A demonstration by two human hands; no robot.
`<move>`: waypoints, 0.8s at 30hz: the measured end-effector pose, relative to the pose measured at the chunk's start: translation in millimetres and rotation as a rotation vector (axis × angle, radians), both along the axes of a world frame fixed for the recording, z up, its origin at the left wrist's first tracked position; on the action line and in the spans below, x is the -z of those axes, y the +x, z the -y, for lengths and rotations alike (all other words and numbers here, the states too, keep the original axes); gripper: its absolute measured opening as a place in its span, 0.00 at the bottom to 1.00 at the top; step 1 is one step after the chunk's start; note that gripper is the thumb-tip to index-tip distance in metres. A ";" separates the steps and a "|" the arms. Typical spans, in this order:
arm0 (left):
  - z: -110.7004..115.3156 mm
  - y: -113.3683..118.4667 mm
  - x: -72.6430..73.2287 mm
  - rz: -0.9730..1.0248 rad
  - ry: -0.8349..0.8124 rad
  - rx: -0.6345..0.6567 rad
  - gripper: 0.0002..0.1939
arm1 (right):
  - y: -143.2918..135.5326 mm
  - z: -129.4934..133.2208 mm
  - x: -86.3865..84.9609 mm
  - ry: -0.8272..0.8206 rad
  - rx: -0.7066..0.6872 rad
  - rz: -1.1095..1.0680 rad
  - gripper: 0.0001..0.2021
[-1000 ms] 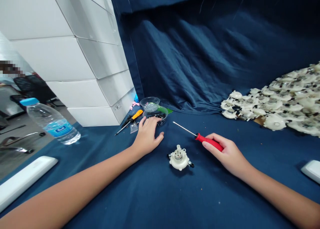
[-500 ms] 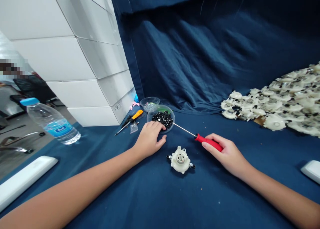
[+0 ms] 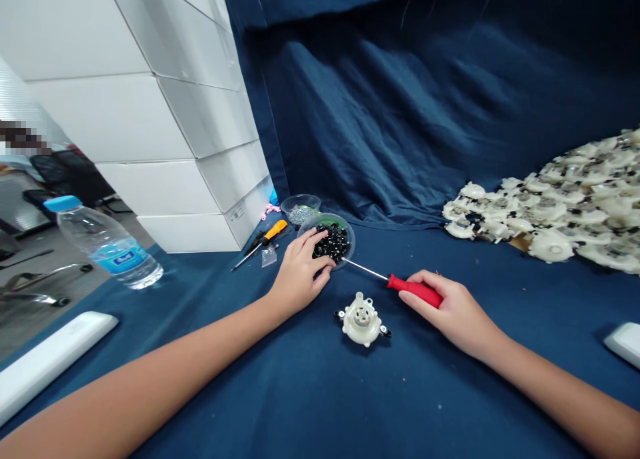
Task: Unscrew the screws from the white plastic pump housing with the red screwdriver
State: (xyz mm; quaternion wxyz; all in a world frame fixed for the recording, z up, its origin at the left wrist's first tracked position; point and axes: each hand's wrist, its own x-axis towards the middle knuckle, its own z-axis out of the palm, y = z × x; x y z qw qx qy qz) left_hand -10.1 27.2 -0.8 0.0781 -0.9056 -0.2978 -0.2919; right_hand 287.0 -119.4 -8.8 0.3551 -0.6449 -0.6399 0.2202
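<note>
My left hand (image 3: 299,270) rests at the near left rim of a clear bowl (image 3: 353,242) filled with small black parts (image 3: 336,243). Its fingers are apart and reach over the rim to the parts, with the thumb outside. In my right hand (image 3: 457,309) is the red handle of a screwdriver (image 3: 417,291). The thin shaft points left, and its tip is at the bowl's near right edge. Below the shaft, a cream plastic housing (image 3: 361,320) with a round metal centre and two black side pieces lies on the blue cloth.
Behind the bowl stands another clear bowl (image 3: 301,206) of small silvery parts. An orange-handled screwdriver (image 3: 275,230) and a small plastic bag (image 3: 269,257) lie left of it. White boxes (image 3: 185,185) are stacked at left, beside a water bottle (image 3: 117,245). Cream housings (image 3: 555,209) are heaped at right.
The bowl has shifted slightly right and nearer. My left fingers have straightened and spread over the black parts. The screwdriver has dipped a little, its tip lower at the bowl's edge.
</note>
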 end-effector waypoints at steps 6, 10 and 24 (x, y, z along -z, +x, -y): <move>-0.9 1.6 1.6 -0.079 -0.046 0.018 0.05 | -1.6 0.0 -2.6 0.003 -0.015 0.047 0.14; -1.7 1.2 1.6 -0.081 -0.064 0.018 0.04 | -2.1 0.3 -4.6 0.007 -0.025 0.063 0.13; -3.5 -0.4 1.7 -0.028 -0.160 0.012 0.28 | -3.3 0.5 -6.6 0.009 -0.058 0.088 0.14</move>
